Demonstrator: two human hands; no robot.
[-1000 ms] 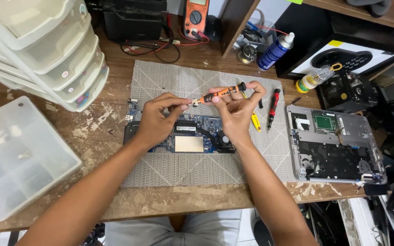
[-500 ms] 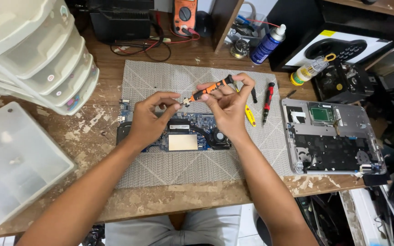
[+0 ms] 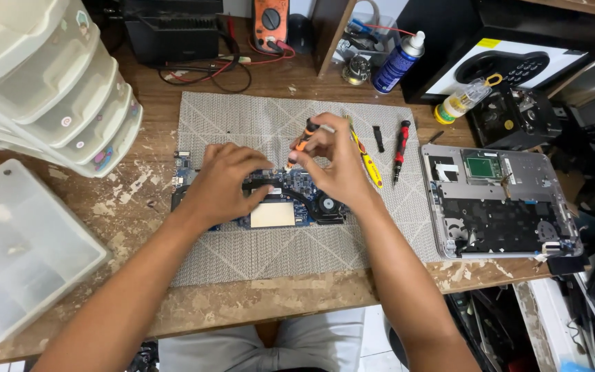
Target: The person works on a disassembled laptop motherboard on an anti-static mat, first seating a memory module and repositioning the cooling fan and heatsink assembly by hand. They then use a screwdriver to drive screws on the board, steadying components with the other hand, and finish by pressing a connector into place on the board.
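A blue laptop motherboard [image 3: 297, 203] lies on a grey patterned mat [image 3: 270, 117] in the middle of the wooden desk. My left hand [image 3: 225, 182] rests flat on the board's left part, fingers spread over it. My right hand [image 3: 335, 162] holds an orange and black screwdriver [image 3: 302, 142], tilted, with its tip pointing down at the board's upper middle. The board's left edge and centre are partly hidden under my hands.
A yellow tool [image 3: 366, 162] and a red-handled screwdriver [image 3: 401, 145] lie on the mat's right. An open laptop shell [image 3: 497, 203] sits at the right. Stacked plastic drawers [image 3: 49, 83] and a clear tray [image 3: 18, 248] stand left. A spray can [image 3: 397, 62], multimeter [image 3: 270, 21] and cables line the back.
Both hands have come down from holding the screwdriver level in the air. The left hand now rests on the board and the right hand has tipped the screwdriver toward it.
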